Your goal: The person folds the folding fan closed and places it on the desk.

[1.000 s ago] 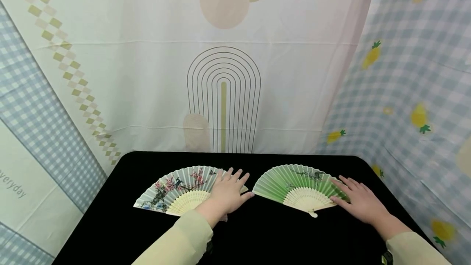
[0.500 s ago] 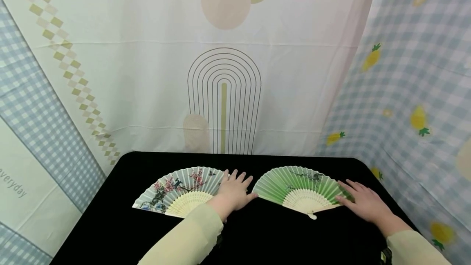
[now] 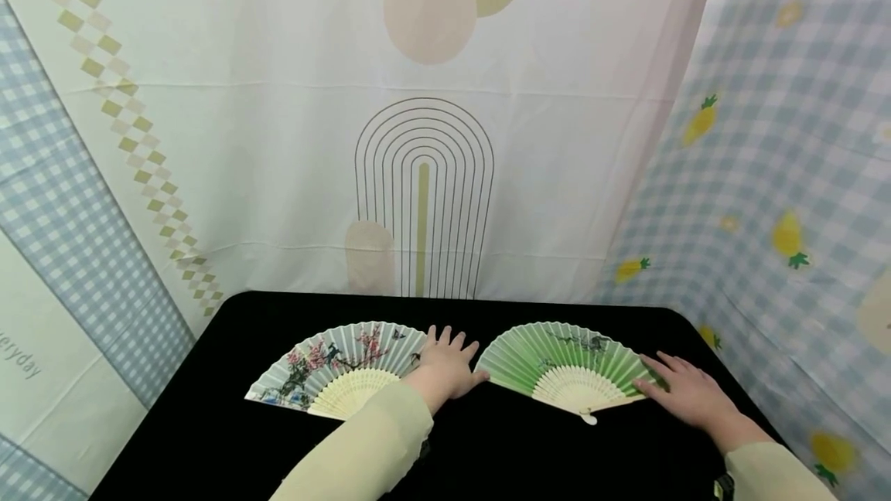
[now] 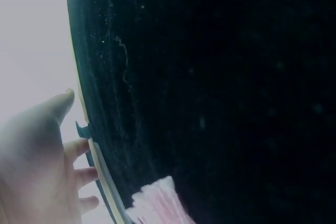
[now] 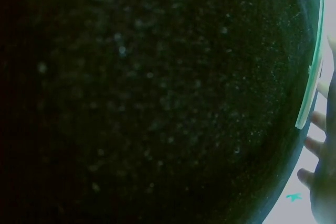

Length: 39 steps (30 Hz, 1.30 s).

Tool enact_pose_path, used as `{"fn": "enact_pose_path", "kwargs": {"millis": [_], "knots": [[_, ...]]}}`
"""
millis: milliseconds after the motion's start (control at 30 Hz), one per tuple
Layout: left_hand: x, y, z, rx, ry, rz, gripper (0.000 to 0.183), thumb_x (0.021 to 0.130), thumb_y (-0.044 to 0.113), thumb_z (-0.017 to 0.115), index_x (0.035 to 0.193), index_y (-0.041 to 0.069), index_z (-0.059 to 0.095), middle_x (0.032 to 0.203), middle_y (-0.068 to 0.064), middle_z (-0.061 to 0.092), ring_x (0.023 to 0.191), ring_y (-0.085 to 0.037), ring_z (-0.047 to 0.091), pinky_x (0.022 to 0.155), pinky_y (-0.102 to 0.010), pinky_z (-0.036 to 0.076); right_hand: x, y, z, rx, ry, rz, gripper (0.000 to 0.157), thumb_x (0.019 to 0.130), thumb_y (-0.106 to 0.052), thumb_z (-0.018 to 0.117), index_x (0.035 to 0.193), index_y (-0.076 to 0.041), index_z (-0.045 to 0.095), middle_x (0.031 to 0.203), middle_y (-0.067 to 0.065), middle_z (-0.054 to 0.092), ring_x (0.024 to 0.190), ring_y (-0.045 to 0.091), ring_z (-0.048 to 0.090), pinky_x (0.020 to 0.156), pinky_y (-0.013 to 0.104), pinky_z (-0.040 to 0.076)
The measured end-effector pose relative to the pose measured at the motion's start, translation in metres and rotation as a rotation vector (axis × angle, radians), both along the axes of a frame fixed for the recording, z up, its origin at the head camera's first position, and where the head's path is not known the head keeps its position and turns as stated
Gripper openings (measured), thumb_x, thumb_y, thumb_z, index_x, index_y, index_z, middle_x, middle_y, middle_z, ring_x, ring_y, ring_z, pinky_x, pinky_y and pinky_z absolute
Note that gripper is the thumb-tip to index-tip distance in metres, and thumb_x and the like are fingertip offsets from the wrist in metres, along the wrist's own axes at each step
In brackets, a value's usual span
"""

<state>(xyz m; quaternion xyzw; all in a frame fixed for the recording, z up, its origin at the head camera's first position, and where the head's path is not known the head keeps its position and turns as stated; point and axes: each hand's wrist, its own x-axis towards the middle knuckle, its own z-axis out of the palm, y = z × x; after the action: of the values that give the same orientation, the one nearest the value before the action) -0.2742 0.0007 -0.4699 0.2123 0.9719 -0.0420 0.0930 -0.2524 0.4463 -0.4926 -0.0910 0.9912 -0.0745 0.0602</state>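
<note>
Two folding fans lie spread on the black table. The left one, a white folding fan (image 3: 348,350) with pink blossom print and pale ribs, is partly covered at its right end by my left hand (image 3: 445,369) and sleeve. That hand has its fingers straight and spread, thumb pointing toward the second fan. The pleated pinkish corner (image 4: 160,205) of the white fan shows in the left wrist view. My right hand (image 3: 689,391) lies at the right end of the green folding fan (image 3: 564,358), fingers extended, fingertips at its edge. The right wrist view catches the green fan's edge (image 5: 314,66) beside the fingers.
The black table (image 3: 529,454) has rounded far corners. Behind it hangs a white curtain (image 3: 278,161) with arch and circle prints. Blue checked cloth (image 3: 766,161) with pineapple prints hangs along the right side, and more checked cloth along the left.
My left hand has slid a little to the right, off more of the white fan. The right hand has shifted slightly right along the green fan's end. The head view has tilted slightly.
</note>
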Motion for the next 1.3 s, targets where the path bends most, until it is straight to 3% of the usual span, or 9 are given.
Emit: {"fn": "enact_pose_path", "kwargs": {"millis": [433, 933, 1300], "knots": [[0.002, 0.005, 0.004, -0.004, 0.003, 0.013, 0.069, 0.097, 0.068, 0.038, 0.155, 0.031, 0.035, 0.160, -0.001, 0.030, 0.149, -0.030, 0.020, 0.120, -0.054, 0.013, -0.005, 0.006, -0.006, -0.010, -0.030, -0.030, 0.085, 0.096, -0.069, 0.040, 0.150, -0.002, 0.041, 0.148, 0.036, 0.033, 0.130, 0.061, 0.030, 0.094, 0.079, 0.026], [-0.006, 0.003, -0.005, 0.071, -0.058, 0.013, 0.070, 0.096, 0.069, 0.040, 0.157, 0.037, 0.029, 0.163, -0.001, 0.024, 0.151, -0.030, 0.015, 0.120, -0.055, 0.011, -0.014, 0.009, -0.011, -0.103, -0.078, -0.085, 0.085, 0.098, -0.066, 0.039, 0.150, 0.001, 0.038, 0.150, 0.039, 0.024, 0.130, 0.065, 0.023, 0.089, 0.082, 0.027], [-0.002, 0.003, 0.002, 0.176, -0.115, 0.024, 0.067, 0.096, 0.062, 0.049, 0.155, 0.034, 0.034, 0.163, -0.002, 0.025, 0.151, -0.032, 0.014, 0.119, -0.056, 0.011, -0.015, 0.004, -0.008, -0.194, -0.104, -0.120, 0.082, 0.100, -0.063, 0.039, 0.149, 0.003, 0.038, 0.150, 0.041, 0.020, 0.131, 0.066, 0.019, 0.090, 0.082, 0.024]]}}
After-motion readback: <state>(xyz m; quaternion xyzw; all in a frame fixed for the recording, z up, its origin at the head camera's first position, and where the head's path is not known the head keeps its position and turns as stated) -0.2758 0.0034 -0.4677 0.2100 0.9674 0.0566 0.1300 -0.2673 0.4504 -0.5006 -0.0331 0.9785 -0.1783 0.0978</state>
